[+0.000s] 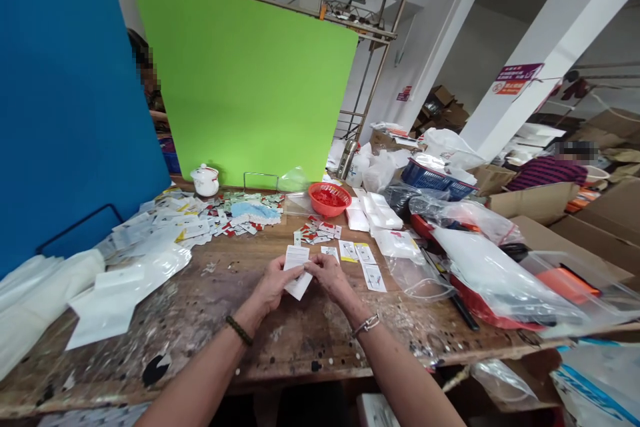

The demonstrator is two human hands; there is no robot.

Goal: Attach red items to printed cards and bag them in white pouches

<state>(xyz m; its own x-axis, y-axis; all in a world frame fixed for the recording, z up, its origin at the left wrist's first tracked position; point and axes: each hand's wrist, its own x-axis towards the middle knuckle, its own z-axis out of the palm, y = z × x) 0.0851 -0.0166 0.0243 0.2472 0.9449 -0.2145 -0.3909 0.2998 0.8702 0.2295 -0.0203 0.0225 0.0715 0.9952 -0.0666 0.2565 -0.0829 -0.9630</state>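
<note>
Over the middle of a worn wooden table (210,307), my left hand (274,282) grips a small white printed card (297,257) by its left side. The fingers of my right hand (327,275) are closed at the card's right edge, pinching it near the thumb of my left hand. Beyond my hands lie a small pile of red and white cards (318,230) and several white and yellow printed cards (373,277) set out to the right. Farther back stands an orange-red plastic basket (329,199) with red pieces in it.
A heap of printed packets (170,220) spreads at the left, near a white lidded pot (205,181). Blue (65,93) and green (250,87) boards stand behind. Plastic bags (480,260) and a blue basket (425,175) crowd the right. A person (547,170) is at far right.
</note>
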